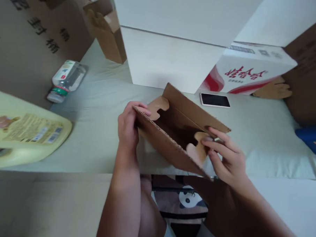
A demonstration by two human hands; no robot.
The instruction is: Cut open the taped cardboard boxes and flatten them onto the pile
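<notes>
A brown cardboard box (162,141) is tilted at the table's front edge, its top uncovered and its inside dark. At its left end, my left hand (129,122) wraps around the corner, fingers over the rim beside a notched flap (158,107). My right hand (228,158) is closed on the opposite end, with fingertips on the other notched flap (197,148) and one finger near the back panel's edge. Some fingertips of both hands are hidden behind the cardboard.
On the pale green cloth (95,122) lie a phone (215,100) and a plastic bottle (66,81). A yellow jug (29,134) stands left. White boxes (171,59), a red-and-white carton (249,72) and a small brown box (109,39) line the back; something blue (313,137) is right.
</notes>
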